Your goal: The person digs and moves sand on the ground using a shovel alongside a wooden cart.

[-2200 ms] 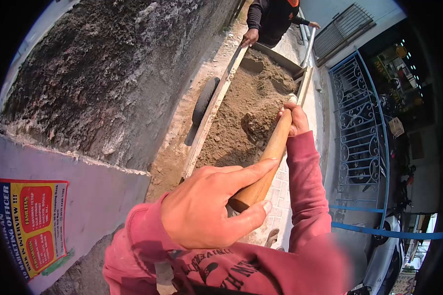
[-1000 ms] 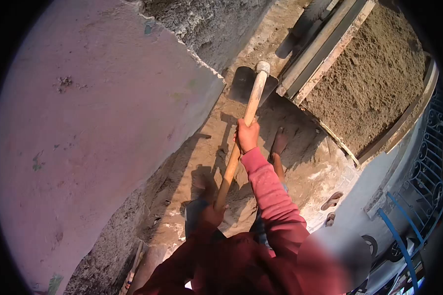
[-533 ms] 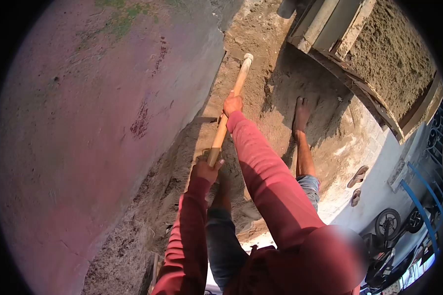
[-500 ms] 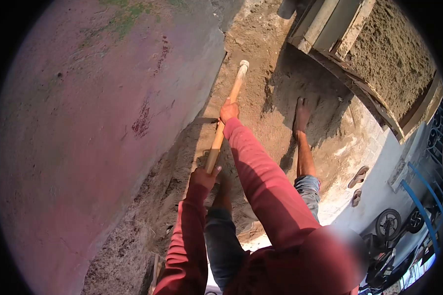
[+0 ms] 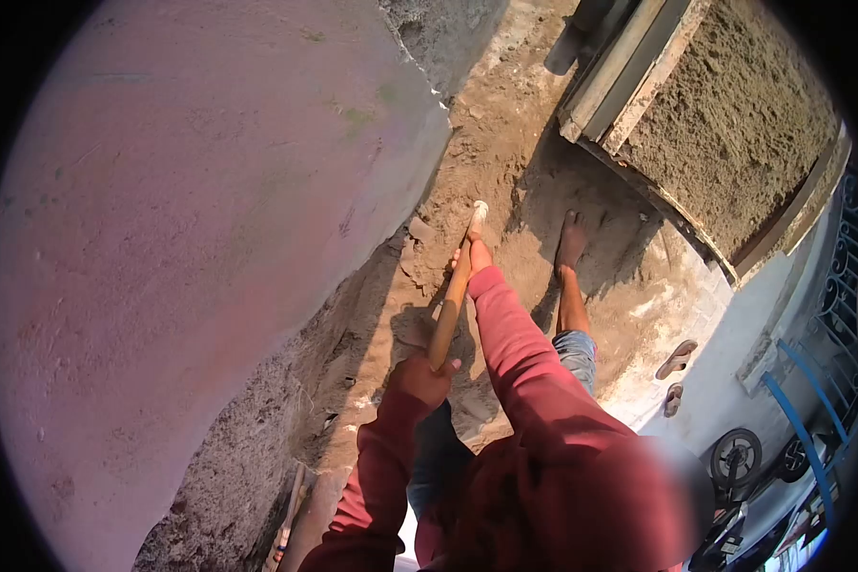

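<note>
A wooden tool handle slants away from me over the dug earth. My left hand is closed round its near end, with the thumb showing along the side. Farther along, my right hand grips it just below the pale, dirt-coated far end. I cannot make out what tool head, if any, is attached. Beneath and around the handle lies loose brown soil, with some broken clods beside it. My bare foot stands on the soil to the right of the handle.
A pinkish plastered wall with a broken lower edge fills the left. At upper right, a wood-edged container holds sand. A pair of sandals, a blue metal rail and a parked motorbike are at right.
The handle's far end has come down and closer to me, and it looks foreshortened. My right hand has moved back with it, still gripping. The view has shifted slightly.
</note>
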### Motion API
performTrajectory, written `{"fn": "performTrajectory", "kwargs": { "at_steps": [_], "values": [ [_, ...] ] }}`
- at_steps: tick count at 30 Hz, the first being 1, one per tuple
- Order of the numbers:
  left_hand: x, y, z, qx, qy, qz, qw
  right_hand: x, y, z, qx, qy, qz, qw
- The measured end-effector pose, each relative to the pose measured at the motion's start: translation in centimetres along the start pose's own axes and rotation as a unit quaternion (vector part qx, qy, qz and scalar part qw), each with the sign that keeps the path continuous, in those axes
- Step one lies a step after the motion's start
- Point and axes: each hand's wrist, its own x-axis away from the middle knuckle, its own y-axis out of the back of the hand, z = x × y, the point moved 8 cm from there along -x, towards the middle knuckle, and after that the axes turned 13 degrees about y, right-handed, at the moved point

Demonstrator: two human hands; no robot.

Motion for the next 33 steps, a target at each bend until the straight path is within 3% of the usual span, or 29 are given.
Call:
{"fn": "performTrajectory", "kwargs": {
  "at_steps": [2,4,5,8,9,11,12,15,17,21,23,27,29,31,33],
  "values": [
    [4.4,1.1,-0.9,-0.005,-0.022,-0.010,1.000,2.8,1.0,1.5,0.042,-0.006,0.009,0.999],
    [8.9,3.4,-4.3,0.038,-0.122,-0.039,0.991,5.0,2.6,3.7,0.071,0.000,0.037,0.997],
    [11.3,4.4,-5.3,0.045,-0.128,-0.039,0.990,5.9,3.6,4.9,0.077,0.007,0.036,0.996],
    [19.9,6.2,-9.2,0.173,-0.167,0.175,0.955,10.8,5.8,9.7,0.036,0.000,0.047,0.998],
    [22.8,7.4,-10.5,0.179,-0.181,0.175,0.951,12.4,6.5,12.5,0.042,0.014,0.047,0.998],
    [29.7,9.1,-13.5,0.249,-0.273,0.253,0.894,16.8,7.3,17.7,0.014,0.010,0.092,0.996],
    [32.6,9.7,-14.9,0.222,-0.351,0.246,0.876,20.1,7.1,21.1,-0.022,0.015,0.101,0.995],
    [42.9,12.4,-19.6,0.170,-0.476,0.340,0.793,29.4,7.0,32.1,-0.051,0.043,0.131,0.989],
    [48.8,14.4,-22.3,0.125,-0.588,0.271,0.752,36.5,6.0,40.2,-0.085,0.067,0.139,0.984],
    [57.5,18.9,-27.4,0.146,-0.580,0.298,0.744,48.4,2.6,55.8,-0.085,0.169,0.198,0.962],
    [58.7,19.9,-29.6,0.183,-0.633,0.240,0.713,51.3,1.3,63.1,-0.082,0.279,0.227,0.929],
    [54.1,21.3,-30.3,0.129,-0.571,0.188,0.789,52.6,-1.3,74.7,-0.031,0.493,0.132,0.860],
    [48.9,21.0,-32.3,0.131,-0.719,-0.044,0.681,53.2,-2.9,77.6,-0.016,0.508,0.127,0.852],
    [40.9,18.5,-35.3,0.084,-0.674,-0.153,0.718,52.1,-3.7,80.4,-0.012,0.515,0.141,0.846],
    [36.1,16.1,-39.7,0.009,-0.550,-0.210,0.808,52.1,-3.8,82.7,0.001,0.535,0.136,0.834]
  ]
}}
